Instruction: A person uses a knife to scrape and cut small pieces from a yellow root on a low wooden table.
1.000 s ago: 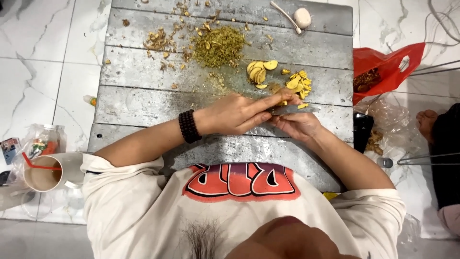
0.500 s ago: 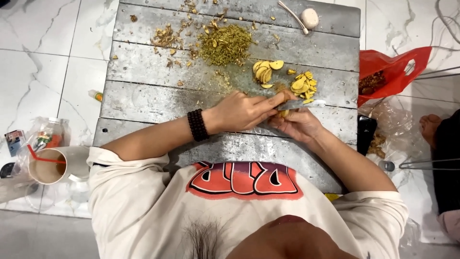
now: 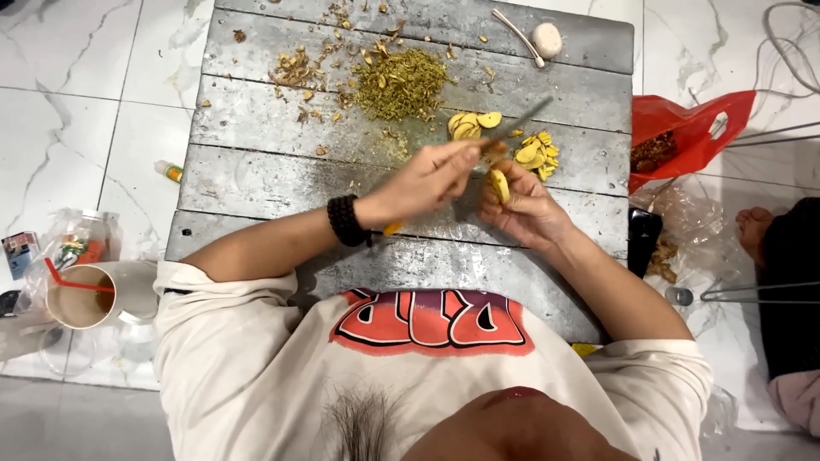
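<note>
My left hand (image 3: 431, 179), with a black bead bracelet on the wrist, grips a knife (image 3: 525, 119) with a yellow handle, its blade pointing up and to the right. My right hand (image 3: 530, 213) holds a yellow root piece (image 3: 499, 184) upright by the blade's base. Both hands hover over a grey plank table (image 3: 282, 183). Just beyond them lie yellow slices (image 3: 536, 155) and a second small group of slices (image 3: 470, 124). A heap of chopped greenish bits (image 3: 400, 81) sits further back.
A white bulb (image 3: 547, 38) and a thin white stick (image 3: 517, 34) lie at the far edge. A red bag (image 3: 683, 128) and a black phone (image 3: 642, 239) are on the right, near another person's foot (image 3: 756, 230). A cup with a red straw (image 3: 81, 299) stands on the left floor.
Both hands have lifted off the table surface. The knife now angles up and to the right, and the yellow piece is held up in my right hand.
</note>
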